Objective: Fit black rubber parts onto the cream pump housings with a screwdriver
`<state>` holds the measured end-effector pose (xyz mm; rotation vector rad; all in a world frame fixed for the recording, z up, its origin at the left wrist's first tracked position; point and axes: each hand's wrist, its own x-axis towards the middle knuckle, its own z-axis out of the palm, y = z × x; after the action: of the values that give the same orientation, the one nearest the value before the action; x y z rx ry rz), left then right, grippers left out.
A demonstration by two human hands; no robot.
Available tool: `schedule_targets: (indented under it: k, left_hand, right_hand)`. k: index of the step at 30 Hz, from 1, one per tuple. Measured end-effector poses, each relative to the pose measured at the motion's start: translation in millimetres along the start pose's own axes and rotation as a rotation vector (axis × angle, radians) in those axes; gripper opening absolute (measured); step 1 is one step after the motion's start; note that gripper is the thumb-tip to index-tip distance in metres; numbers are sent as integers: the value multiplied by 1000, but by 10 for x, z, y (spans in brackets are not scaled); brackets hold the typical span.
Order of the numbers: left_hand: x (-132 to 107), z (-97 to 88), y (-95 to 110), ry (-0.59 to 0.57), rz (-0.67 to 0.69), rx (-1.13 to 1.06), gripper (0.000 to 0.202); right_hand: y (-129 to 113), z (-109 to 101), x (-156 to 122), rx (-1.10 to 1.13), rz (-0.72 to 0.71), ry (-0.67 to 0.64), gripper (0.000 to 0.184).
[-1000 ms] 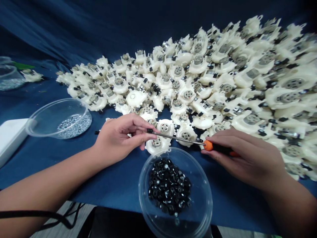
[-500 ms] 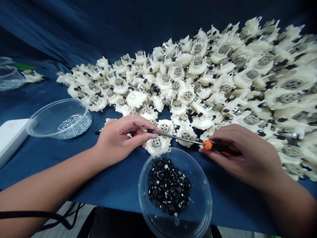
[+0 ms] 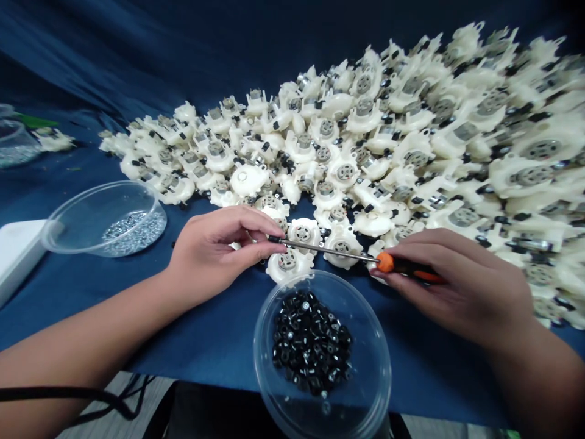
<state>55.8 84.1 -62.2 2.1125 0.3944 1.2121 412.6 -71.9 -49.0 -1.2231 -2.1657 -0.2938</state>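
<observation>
My right hand (image 3: 461, 286) grips the orange and black handle of a small screwdriver (image 3: 393, 264), its thin metal shaft pointing left. My left hand (image 3: 214, 250) pinches the shaft's tip, where a tiny black part sits between thumb and forefinger. Both hands hover over the near edge of a big heap of white plastic motor housings (image 3: 365, 140). One housing (image 3: 289, 263) lies just below the shaft. A clear plastic bowl of small black parts (image 3: 311, 347) stands right in front of me.
A second clear bowl (image 3: 103, 216) with small silver screws stands at the left on the dark blue cloth (image 3: 219, 329). A white flat box (image 3: 16, 250) lies at the far left edge, another clear container (image 3: 13, 143) behind it. Black cables hang below the table edge.
Both hands stay on the screwdriver almost unmoved; my view has shifted slightly, and the right fingers have turned a little on the handle.
</observation>
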Motion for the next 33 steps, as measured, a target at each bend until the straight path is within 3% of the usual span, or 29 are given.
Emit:
schedule_targets:
  k: [11, 18, 24, 33]
  left_hand:
    - [-23, 7, 1, 5, -78, -101, 14]
    - [-25, 8, -11, -5, -50, -75, 11]
    - [-25, 6, -19, 13, -73, -91, 18]
    - [-4, 2, 26, 6, -110, -116, 14]
  right_hand:
    - [21, -42, -39, -1, -22, -80, 18]
    - [54, -20, -27, 26, -26, -138, 23]
    - [13, -8, -60, 37, 103, -67, 22]
    - [-3, -3, 1, 93, 57, -88, 14]
